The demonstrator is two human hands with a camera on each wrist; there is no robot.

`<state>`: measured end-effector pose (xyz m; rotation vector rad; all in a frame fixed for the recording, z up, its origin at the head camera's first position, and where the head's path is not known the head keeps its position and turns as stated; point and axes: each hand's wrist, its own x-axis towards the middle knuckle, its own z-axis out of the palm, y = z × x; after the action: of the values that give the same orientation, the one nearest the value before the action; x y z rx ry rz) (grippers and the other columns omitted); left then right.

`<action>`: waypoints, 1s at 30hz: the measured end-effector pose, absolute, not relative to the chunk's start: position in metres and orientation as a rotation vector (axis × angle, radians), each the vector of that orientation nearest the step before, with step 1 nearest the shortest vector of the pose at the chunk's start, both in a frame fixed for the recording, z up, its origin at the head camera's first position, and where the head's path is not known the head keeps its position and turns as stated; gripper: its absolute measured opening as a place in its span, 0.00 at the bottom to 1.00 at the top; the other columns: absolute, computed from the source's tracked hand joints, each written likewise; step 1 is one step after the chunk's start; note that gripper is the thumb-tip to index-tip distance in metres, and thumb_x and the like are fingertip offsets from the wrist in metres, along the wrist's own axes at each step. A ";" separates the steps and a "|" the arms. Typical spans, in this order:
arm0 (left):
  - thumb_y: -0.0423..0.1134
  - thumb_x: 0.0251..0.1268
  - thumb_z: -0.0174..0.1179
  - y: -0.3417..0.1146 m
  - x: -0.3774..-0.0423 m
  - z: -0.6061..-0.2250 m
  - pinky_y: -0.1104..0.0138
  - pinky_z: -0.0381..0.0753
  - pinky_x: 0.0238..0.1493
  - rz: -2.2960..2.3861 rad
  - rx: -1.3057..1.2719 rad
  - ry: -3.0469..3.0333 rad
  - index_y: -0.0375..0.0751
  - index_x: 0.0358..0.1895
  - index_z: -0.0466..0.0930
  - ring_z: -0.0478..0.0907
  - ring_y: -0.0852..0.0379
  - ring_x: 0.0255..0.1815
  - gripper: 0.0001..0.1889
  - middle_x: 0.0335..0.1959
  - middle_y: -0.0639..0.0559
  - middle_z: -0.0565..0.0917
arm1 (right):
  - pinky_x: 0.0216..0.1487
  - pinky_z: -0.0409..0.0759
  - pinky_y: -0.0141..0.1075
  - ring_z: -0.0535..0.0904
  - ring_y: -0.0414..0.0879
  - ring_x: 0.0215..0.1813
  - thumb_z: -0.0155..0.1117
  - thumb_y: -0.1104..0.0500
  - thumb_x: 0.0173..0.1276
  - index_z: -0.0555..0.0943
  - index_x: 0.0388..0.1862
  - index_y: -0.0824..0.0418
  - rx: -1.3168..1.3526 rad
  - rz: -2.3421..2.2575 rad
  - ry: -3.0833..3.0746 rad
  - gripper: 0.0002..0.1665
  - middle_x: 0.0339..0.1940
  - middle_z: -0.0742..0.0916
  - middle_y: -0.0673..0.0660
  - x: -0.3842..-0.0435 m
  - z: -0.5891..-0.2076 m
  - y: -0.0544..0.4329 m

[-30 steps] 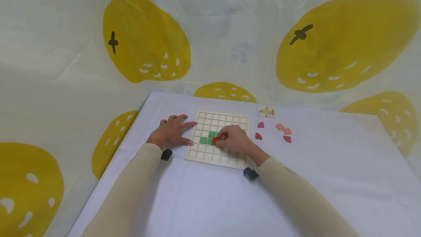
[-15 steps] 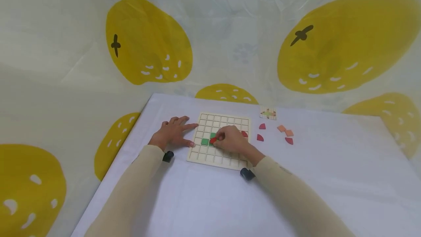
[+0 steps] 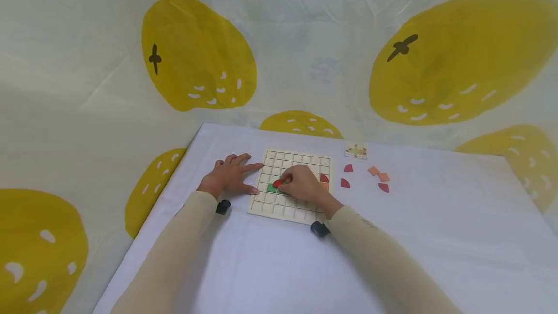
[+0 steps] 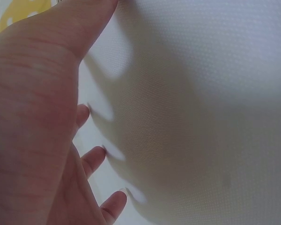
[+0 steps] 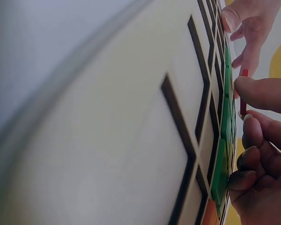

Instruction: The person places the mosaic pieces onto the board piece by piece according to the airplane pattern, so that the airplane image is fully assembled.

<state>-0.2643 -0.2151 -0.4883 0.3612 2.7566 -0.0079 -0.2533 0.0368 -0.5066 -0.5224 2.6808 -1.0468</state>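
A pale wooden grid board [image 3: 279, 210] lies on the white-covered table. Thumb and index finger of my right hand [image 3: 302, 185] pinch a small red piece [image 3: 277, 183], held just over the grid; in the right wrist view the red piece [image 5: 244, 93] appears edge-on. Beneath and beside it is a green square tile [image 3: 271, 188]; more green tiles [image 5: 220, 173] sit in a row along the grid. At the board's right side are a red quarter-circle [image 3: 324, 178] and an orange tile [image 3: 324, 186]. My left hand [image 3: 228, 176] is spread, its thumb and index fingertip at the board's left edge.
Loose red quarter-circles [image 3: 345, 183] and two orange squares [image 3: 378, 174] lie right of the board. A small patterned card [image 3: 355, 149] lies near the table's back edge. A hanging cloth with yellow fruit shapes [image 3: 198, 52] stands behind the table.
My right hand has shifted left across the board with the red piece, uncovering the red quarter-circle and orange tile at the right side. The left hand stays in place.
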 end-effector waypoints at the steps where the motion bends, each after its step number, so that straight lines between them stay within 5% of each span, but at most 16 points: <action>1: 0.78 0.56 0.62 -0.215 -0.264 -0.488 0.33 0.58 0.77 -0.006 0.359 2.758 0.82 0.81 0.53 0.51 0.37 0.84 0.48 0.88 0.52 0.50 | 0.39 0.74 0.34 0.77 0.46 0.37 0.78 0.54 0.65 0.90 0.45 0.58 -0.518 -1.041 2.686 0.14 0.30 0.84 0.51 -0.254 -0.506 0.036; 17: 0.78 0.56 0.63 -0.214 -0.263 -0.486 0.33 0.59 0.77 -0.019 0.361 2.755 0.81 0.81 0.54 0.52 0.37 0.84 0.48 0.88 0.52 0.50 | 0.34 0.69 0.34 0.73 0.43 0.28 0.76 0.55 0.65 0.89 0.44 0.59 -0.482 -1.111 2.678 0.12 0.22 0.80 0.51 -0.260 -0.508 0.023; 30: 0.78 0.55 0.63 -0.215 -0.263 -0.485 0.34 0.59 0.77 -0.024 0.363 2.758 0.81 0.81 0.53 0.51 0.37 0.84 0.48 0.88 0.52 0.51 | 0.37 0.74 0.34 0.78 0.46 0.35 0.76 0.55 0.65 0.89 0.46 0.60 -0.416 -1.050 2.724 0.14 0.32 0.85 0.52 -0.264 -0.507 0.016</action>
<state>-0.2630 -0.2146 -0.4852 0.3626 2.7585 -0.0235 -0.2636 0.0163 -0.5073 -0.4156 2.7238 -1.0500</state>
